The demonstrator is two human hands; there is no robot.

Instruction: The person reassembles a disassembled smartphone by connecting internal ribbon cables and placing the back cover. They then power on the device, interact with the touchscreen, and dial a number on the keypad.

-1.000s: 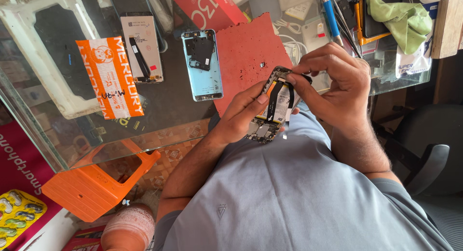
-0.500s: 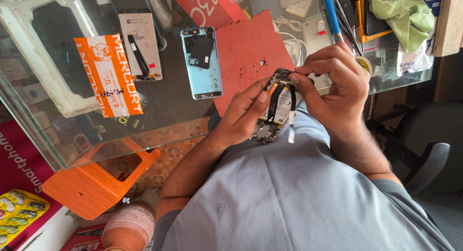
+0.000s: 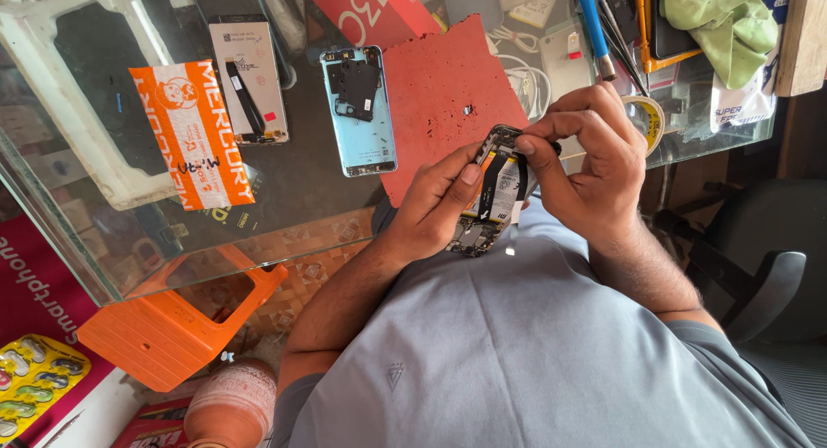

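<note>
Opened phone [image 3: 495, 194] held just below red mat [image 3: 448, 95].
Left hand [image 3: 435, 207] fingers clamped on phone; right hand [image 3: 590, 155] fingertips pinched at its top.

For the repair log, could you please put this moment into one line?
left hand: grips opened phone | right hand: fingertips at phone's top end | held above lap, at glass table edge | red mat: bare

We are at a phone repair bench in a small shop. The glass counter [image 3: 258, 215] carries a light-blue phone back cover [image 3: 358, 110], a detached screen panel [image 3: 250, 82], a red work mat [image 3: 448, 95], hand tools [image 3: 603, 26], cables [image 3: 517, 69] and a tape roll [image 3: 648, 119].
</note>
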